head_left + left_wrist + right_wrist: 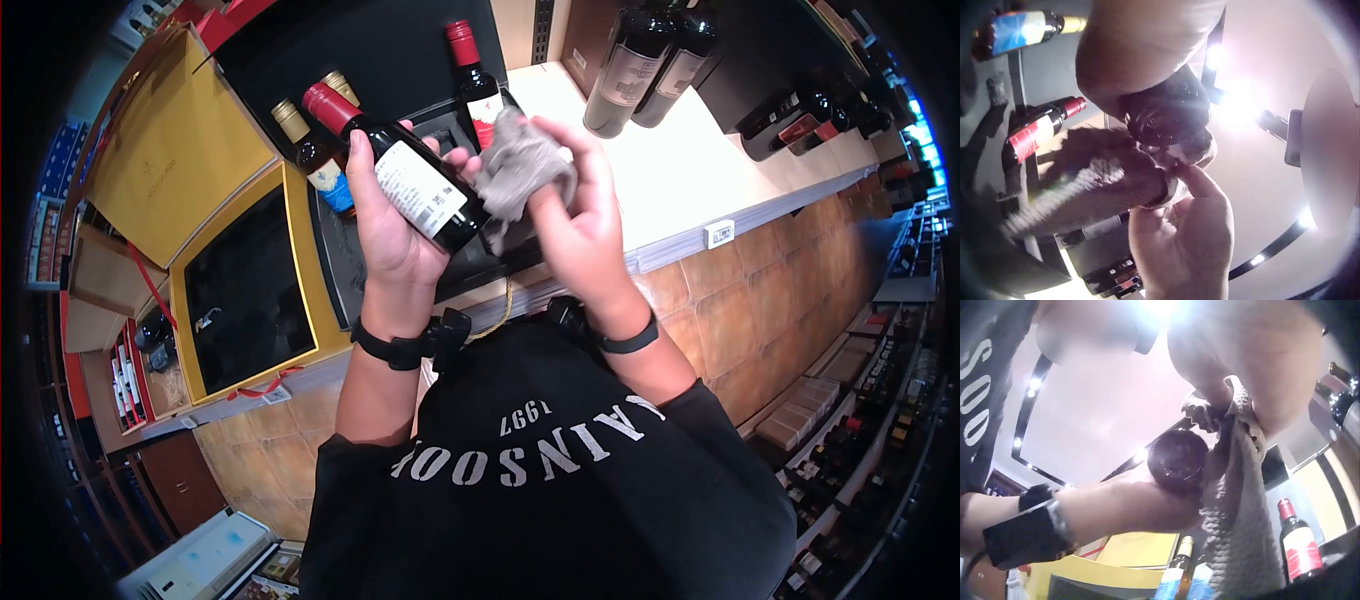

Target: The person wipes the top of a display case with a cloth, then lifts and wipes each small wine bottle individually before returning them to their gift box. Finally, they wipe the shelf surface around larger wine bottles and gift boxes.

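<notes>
My left hand (397, 225) grips a dark wine bottle (462, 232) with a red capsule and a white back label, tilted with its neck toward the upper left. In my right hand (585, 220) is a crumpled grey cloth (525, 165), held right at the bottle's base end. The right wrist view shows the round bottle base (1178, 460) with the cloth (1238, 506) hanging beside it. Behind the hands, a red-capped bottle (470, 75) lies in a black case (345, 265), along with gold-capped bottles (292, 122) bearing blue labels.
At left, an open yellow box (305, 290) with a black inside stands on the counter. Two dark bottles (628, 75) stand at the back right, near a pale shelf top (665, 185). More bottles (800, 120) lie farther right. Tiled floor (750, 290) runs below the counter edge.
</notes>
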`<state>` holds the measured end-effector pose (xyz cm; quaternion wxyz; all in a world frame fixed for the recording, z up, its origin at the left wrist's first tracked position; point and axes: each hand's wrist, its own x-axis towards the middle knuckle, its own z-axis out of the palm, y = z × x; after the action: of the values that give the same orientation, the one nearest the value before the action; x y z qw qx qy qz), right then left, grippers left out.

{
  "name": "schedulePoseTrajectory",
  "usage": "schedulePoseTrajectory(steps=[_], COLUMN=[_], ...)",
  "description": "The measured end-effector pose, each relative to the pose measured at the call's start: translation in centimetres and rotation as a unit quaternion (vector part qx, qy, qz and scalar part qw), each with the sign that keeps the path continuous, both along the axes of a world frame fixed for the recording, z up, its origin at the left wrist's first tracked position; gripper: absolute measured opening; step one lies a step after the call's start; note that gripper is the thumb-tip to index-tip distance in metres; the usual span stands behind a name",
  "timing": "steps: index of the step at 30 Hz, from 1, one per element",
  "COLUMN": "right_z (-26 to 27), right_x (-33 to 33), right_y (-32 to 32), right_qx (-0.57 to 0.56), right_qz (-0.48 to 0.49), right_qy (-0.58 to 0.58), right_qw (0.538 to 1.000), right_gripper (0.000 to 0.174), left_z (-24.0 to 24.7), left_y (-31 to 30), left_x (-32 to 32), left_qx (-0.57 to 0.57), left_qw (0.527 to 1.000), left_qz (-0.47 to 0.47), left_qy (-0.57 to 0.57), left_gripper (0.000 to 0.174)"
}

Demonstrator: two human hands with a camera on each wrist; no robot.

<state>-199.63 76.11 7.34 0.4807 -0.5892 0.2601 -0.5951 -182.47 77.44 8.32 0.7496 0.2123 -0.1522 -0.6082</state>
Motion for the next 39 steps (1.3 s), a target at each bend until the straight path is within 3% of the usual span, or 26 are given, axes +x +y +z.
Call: schedulePoseTrajectory(steps=[2,3,4,6,8,10,11,13,14,15,17,18,20,25,26,29,32,35,39], right_z=[2.0,2.6,2.6,3.9,4.7,4.5,4.3,4.1,4.0,3.7,3.0,2.7,1.9,0.7,0.8,-0.9,-1.0,-0.3,1.0], right_x=[-0.3,-0.5,-0.4,0.0,1.6,3.4,4.3,4.7,4.5,4.3,3.7,2.9,1.9,-1.6,-1.6,-2.8,-2.8,-1.2,-0.2], right_y=[-0.9,-1.5,-3.0,-3.8,-4.2,-4.7,-4.2,-3.8,-3.4,-3.1,-2.5,-1.5,-0.1,1.8,1.8,1.3,1.5,2.0,2.8], right_qx=[-0.003,0.005,-0.091,-0.146,-0.204,-0.254,-0.239,-0.273,-0.284,-0.31,-0.361,-0.352,-0.326,-0.285,-0.28,-0.181,-0.065,-0.051,0.022], right_qz=[-0.011,-0.004,-0.05,-0.049,-0.064,-0.054,-0.051,-0.016,0.002,0.008,0.02,0.036,0.076,0.169,0.144,0.113,0.075,0.042,0.074], right_qy=[-0.022,-0.031,0.02,0.057,0.093,0.131,0.142,0.18,0.184,0.188,0.197,0.224,0.233,0.222,0.189,0.221,0.22,0.216,0.265], right_qw=[1.0,0.999,0.994,0.986,0.972,0.957,0.959,0.945,0.941,0.932,0.911,0.908,0.913,0.917,0.93,0.952,0.97,0.974,0.961], right_gripper=[0.048,0.048,0.046,0.044,0.043,0.039,0.04,0.043,0.045,0.046,0.049,0.05,0.049,0.03,0.019,0.014,0.016,0.021,0.03], left_z=[1.0,0.4,-0.9,-3.1,-0.3,-1.2,-2.1,-1.1,-3.7,-2.7,-3.3,-1.7,-1.5,-0.8,-0.7,-0.2,0.2,0.4,0.5], left_y=[0.4,0.3,-0.1,-1.3,-0.7,-1.3,-1.5,-0.5,-1.5,-0.5,-0.5,-0.3,-0.5,-0.5,-0.7,-0.9,-0.9,-0.9,-1.0], left_x=[0.0,0.6,1.5,2.7,0.5,0.7,0.6,-1.1,0.5,0.5,1.7,2.4,3.5,3.5,3.5,3.4,3.0,2.6,2.1], left_qx=[0.033,-0.02,-0.072,-0.206,-0.084,-0.21,-0.228,-0.035,-0.09,-0.14,-0.13,-0.021,0.034,-0.006,-0.013,-0.04,-0.056,-0.062,-0.057], left_qw=[0.999,0.999,0.993,0.957,0.989,0.956,0.96,0.988,0.989,0.988,0.988,0.993,0.992,0.994,0.994,0.99,0.99,0.987,0.989], left_qz=[-0.006,-0.049,-0.093,-0.205,-0.116,-0.203,-0.16,0.04,-0.014,-0.059,-0.069,-0.116,-0.121,-0.108,-0.11,-0.126,-0.128,-0.144,-0.134], left_qy=[0.003,-0.001,-0.005,0.001,-0.036,0.018,-0.007,-0.146,-0.112,-0.003,-0.04,-0.003,-0.007,-0.018,-0.004,0.041,0.02,0.031,0.014], left_gripper=[0.062,0.062,0.063,0.065,0.066,0.065,0.062,0.071,0.068,0.066,0.066,0.068,0.07,0.067,0.066,0.066,0.068,0.068,0.068])
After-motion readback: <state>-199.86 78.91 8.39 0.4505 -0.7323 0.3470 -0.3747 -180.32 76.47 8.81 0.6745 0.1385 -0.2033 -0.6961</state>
